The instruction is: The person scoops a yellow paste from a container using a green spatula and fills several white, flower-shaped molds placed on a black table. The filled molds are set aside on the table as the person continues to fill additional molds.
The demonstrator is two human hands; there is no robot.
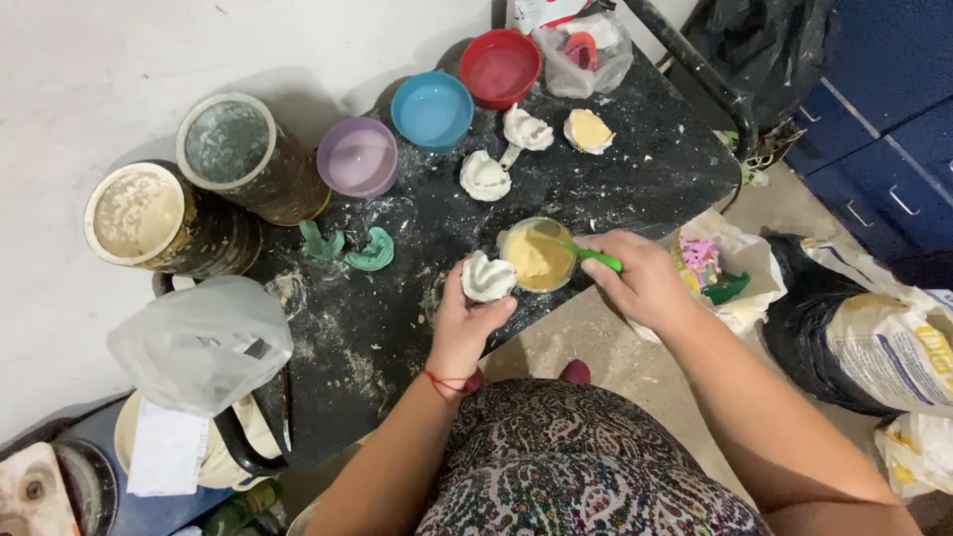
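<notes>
Holding a white mould (487, 277) over the black table (655, 164), the left hand (465, 323) has its fingers curled under and around it, thumb pressed to its near edge; the mould touches the left rim of a cup (537, 255) of yellow paste. Right hand (640, 281): fingers closed in a pinch on a green spatula (594, 257), whose tip lies in the paste. Left to right around them: two dusty tins (184, 194) at the table's left edge, one holding pale powder, one grey inside; a clear plastic bag (202, 338) below them; two green trays (349, 247) lying near the mould's left; a purple bowl (357, 157), a blue bowl (432, 109) and a red bowl (500, 67) in a rising row; two white casts (504, 154) and one yellow-filled cast (589, 130) behind the cup; a clear bag (586, 50) with red pieces at the far edge. Nothing stands between the hands and the cup. Off the table, right: a white bag (730, 268) of pink and green pieces, then a black-and-white printed sack (874, 333) with yellow lettering on the floor, beside blue drawers (884, 109).
</notes>
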